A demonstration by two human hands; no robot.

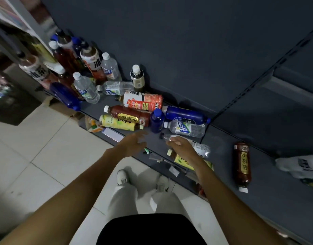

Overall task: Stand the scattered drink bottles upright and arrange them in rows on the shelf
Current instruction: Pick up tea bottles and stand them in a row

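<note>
My right hand [181,147] curls over a lying clear bottle [199,147] on the shelf [276,200], gripping near its neck. My left hand [132,144] hovers just beside, fingers loosely spread, holding nothing.

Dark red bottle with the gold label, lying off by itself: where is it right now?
In the head view, the dark red bottle lies on its side on the shelf, far right, apart from the pile, right of the right hand.

A single head-worn view looked steeply down and forward from standing height, close over the dark shelf [268,191] running from ten o'clock toward four o'clock, with pale floor tiles [37,147] at eight o'clock.
</note>
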